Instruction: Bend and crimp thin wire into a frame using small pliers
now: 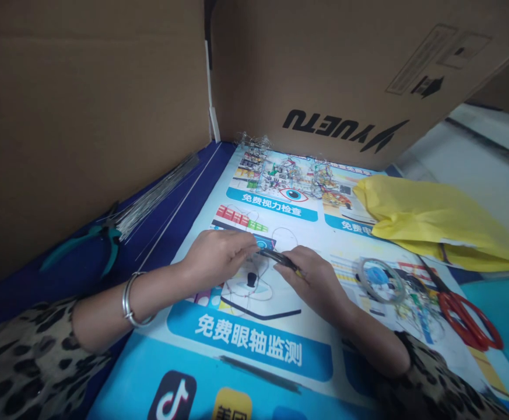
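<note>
My left hand (219,254) rests on a printed poster (254,344) with its fingers pinched on thin wire (280,233) that loops across the poster. My right hand (313,277) is closed round small pliers (278,258) whose dark jaws point left and meet the left fingertips. A silver bangle sits on my left wrist. Both sleeves have a leopard pattern.
Teal-handled pliers (92,239) and a bundle of straight wires (158,195) lie at the left. Red-handled scissors (464,315), a tape roll (379,280) and a yellow bag (433,219) are at the right. Small wire pieces (293,175) lie at the back. Cardboard walls (324,70) stand behind.
</note>
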Available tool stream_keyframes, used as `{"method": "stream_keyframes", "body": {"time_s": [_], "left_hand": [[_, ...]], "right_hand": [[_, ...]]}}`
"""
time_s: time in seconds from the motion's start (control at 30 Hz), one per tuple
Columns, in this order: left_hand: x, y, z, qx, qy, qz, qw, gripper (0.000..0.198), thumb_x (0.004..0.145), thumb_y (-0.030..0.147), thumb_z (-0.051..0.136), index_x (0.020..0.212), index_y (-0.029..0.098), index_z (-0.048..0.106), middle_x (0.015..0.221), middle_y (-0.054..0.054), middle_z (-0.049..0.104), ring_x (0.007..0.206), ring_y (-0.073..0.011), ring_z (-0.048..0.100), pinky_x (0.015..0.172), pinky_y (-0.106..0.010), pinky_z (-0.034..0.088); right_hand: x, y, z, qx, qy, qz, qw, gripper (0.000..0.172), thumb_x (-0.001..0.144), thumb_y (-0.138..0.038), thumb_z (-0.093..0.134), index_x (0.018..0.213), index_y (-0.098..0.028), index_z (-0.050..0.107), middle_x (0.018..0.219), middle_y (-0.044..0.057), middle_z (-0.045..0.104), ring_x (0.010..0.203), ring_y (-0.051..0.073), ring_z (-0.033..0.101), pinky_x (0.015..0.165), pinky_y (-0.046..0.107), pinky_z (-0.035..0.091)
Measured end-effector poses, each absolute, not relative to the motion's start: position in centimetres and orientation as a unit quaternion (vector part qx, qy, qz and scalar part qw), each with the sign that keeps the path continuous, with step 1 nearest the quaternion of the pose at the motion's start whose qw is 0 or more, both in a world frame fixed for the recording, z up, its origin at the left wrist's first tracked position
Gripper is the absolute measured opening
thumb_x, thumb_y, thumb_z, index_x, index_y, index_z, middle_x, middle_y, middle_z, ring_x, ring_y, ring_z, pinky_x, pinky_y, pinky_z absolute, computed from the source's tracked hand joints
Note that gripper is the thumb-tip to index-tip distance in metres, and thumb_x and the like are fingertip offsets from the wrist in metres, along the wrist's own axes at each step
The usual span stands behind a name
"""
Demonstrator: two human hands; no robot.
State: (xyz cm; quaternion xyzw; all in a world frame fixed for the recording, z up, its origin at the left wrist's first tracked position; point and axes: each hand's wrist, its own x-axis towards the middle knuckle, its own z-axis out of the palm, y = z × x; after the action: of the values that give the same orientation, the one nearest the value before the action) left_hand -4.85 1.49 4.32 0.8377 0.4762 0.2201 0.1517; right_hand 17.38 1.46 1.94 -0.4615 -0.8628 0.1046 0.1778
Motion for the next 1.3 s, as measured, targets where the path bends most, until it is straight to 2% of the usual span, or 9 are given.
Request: {"method": "stream_keyframes", "body": {"time_s": [0.6,0.8,0.97,1.3], "left_hand": [[-4.6,1.3,4.2,0.842,0.456,0.221,0.183,0.024,0.089,0.03,0.043,0.085,0.018,0.063,0.072,-0.002,0.065,0.066,-0.0126,0.057,0.061,-0.021,0.038],[-5.1,2.1,4.1,0.822,0.468,0.264,0.19,0.026,0.09,0.032,0.041,0.083,0.017,0.062,0.073,-0.001,0.063,0.066,-0.0112,0.055,0.061,-0.02,0.038],[-6.2,3.4,2.7,0.802,0.491,0.289,0.177,0.019,0.087,0.027,0.045,0.083,0.017,0.061,0.081,-0.001,0.062,0.076,-0.0131,0.055,0.068,-0.023,0.04],[-6.9,3.7,1.8,0.832,0.478,0.227,0.166,0.013,0.082,0.025,0.053,0.084,0.016,0.062,0.088,-0.005,0.056,0.088,-0.0187,0.053,0.081,-0.032,0.042]], "right_hand": [[17.2,1.0,1.1,-0.438,-0.884,0.039,0.16,0.026,0.087,-0.04,0.047,0.088,-0.019,0.063,0.079,0.004,0.064,0.075,0.017,0.058,0.067,0.026,0.042],[17.9,1.1,0.6,-0.455,-0.874,0.008,0.171,0.026,0.087,-0.039,0.048,0.09,-0.018,0.063,0.082,0.006,0.064,0.076,0.018,0.058,0.067,0.027,0.041],[18.6,1.0,0.4,-0.457,-0.874,-0.024,0.162,0.027,0.088,-0.039,0.046,0.093,-0.018,0.063,0.077,0.005,0.062,0.074,0.017,0.055,0.067,0.027,0.039],[18.9,0.6,0.3,-0.455,-0.876,-0.045,0.154,0.029,0.088,-0.039,0.046,0.097,-0.018,0.062,0.076,0.005,0.061,0.074,0.018,0.053,0.068,0.027,0.038]]}}
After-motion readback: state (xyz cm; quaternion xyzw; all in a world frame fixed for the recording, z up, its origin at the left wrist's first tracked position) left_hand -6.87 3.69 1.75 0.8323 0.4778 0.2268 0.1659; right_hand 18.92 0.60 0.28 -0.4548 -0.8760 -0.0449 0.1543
